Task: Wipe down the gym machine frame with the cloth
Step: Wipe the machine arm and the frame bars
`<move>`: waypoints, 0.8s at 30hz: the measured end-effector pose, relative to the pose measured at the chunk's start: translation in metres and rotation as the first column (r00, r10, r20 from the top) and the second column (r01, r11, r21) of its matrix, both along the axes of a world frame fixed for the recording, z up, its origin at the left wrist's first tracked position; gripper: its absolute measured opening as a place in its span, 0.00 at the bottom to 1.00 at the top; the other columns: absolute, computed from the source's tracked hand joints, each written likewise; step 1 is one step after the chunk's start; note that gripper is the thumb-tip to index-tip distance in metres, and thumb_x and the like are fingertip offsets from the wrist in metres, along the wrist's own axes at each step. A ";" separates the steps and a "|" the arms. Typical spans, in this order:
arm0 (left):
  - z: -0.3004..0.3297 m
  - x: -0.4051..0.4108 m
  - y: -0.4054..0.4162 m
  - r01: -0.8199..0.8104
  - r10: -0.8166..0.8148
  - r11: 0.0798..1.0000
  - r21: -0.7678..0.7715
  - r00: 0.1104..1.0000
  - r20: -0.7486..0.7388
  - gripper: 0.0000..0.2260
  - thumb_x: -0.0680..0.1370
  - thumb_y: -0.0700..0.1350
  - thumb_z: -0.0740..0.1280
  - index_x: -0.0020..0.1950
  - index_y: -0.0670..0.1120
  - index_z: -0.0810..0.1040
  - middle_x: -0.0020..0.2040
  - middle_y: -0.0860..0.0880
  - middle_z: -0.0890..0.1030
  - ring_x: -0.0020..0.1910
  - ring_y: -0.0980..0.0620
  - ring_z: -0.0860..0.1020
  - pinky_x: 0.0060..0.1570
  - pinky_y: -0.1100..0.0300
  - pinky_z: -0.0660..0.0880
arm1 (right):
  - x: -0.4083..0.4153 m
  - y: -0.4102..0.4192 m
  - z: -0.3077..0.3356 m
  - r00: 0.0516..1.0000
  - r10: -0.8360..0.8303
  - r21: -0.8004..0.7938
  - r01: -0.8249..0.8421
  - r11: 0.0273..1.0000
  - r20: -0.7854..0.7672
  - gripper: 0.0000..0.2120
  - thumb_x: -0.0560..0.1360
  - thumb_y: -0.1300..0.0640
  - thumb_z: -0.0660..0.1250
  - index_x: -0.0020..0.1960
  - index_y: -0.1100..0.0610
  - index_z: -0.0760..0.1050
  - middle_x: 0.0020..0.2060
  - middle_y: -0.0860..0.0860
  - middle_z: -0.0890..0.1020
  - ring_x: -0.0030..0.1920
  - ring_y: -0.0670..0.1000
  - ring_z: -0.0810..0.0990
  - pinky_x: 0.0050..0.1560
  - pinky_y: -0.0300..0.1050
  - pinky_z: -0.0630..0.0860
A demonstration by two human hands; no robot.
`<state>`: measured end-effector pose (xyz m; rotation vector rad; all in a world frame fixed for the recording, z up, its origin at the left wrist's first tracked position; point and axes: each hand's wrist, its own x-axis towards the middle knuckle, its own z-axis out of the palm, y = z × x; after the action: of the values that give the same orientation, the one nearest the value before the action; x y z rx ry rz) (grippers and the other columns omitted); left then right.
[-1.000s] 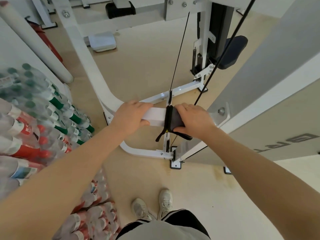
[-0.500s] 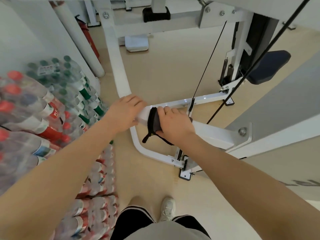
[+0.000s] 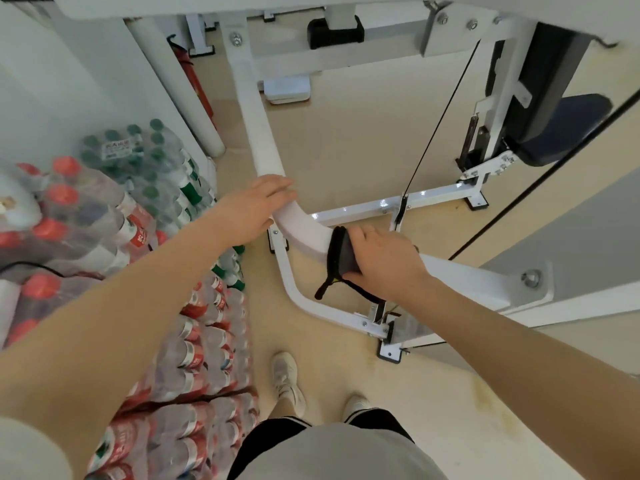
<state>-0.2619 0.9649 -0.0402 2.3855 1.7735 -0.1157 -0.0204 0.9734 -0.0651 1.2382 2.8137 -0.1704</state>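
The right hand (image 3: 384, 261) has its fingers (image 3: 360, 237) curled over a dark cloth (image 3: 341, 252), pressing it on the white frame bar (image 3: 304, 230). Just left, the left hand (image 3: 254, 211) rests on the bar's bend, fingers relaxed. Bottle packs (image 3: 104, 216) lie beyond.

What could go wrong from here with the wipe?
1. The cloth has a strap dangling off the white frame bar; it may snag on the lower bracket.
2. The right hand works close to the black cable and could brush it.
3. The left hand lies flat on the bend, right in the cloth's likely path.
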 end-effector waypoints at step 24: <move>-0.028 -0.087 0.074 0.095 -0.061 0.995 -0.042 0.862 0.504 0.36 0.68 0.20 0.50 0.74 0.42 0.57 0.75 0.47 0.57 0.73 0.55 0.52 0.65 0.77 0.42 | -0.196 0.053 0.000 0.812 -0.582 -0.168 0.570 0.805 -0.034 0.26 0.74 0.51 0.65 0.64 0.62 0.60 0.59 0.57 0.71 0.57 0.56 0.74 0.45 0.46 0.70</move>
<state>-0.3488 1.0393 -0.0680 2.1725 1.4026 0.3998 -0.2169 1.0260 -0.0654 2.0481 2.3238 -0.4619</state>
